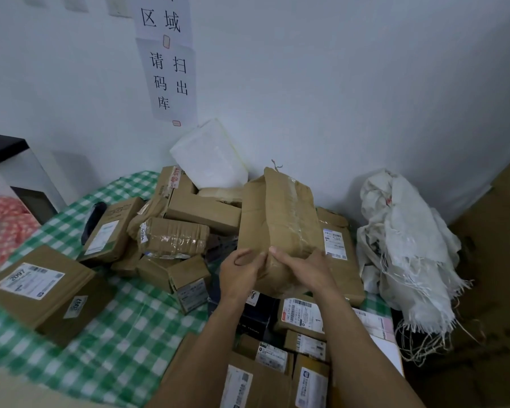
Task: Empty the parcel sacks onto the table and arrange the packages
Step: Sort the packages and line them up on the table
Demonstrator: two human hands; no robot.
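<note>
Both hands grip the near end of a large, crumpled brown cardboard parcel wrapped in clear tape, which stands tilted up above the heap in the middle of the table. The left hand curls around its lower left corner with fingers bent against the cardboard; the right hand lies spread over the lower front face, clasping it from the right.

The table under its green-and-white checked cloth is already crowded: a flat brown box bearing a white shipping label sits near left, a taped brown bundle and several small cartons pile up in the centre, a white padded mailer leans on the far wall, and labelled boxes lie close to the person. A limp white woven sack with frayed threads slumps at the right edge and looks emptied.

So the emptying seems done for at least 1 sack, and the arranging is in hand. The next move likely calls for carrying this bulky parcel to a free patch of cloth, probably on the left, and setting it flat without toppling the loose cartons beneath it; its dented walls suggest a firm 2-handed hold.
</note>
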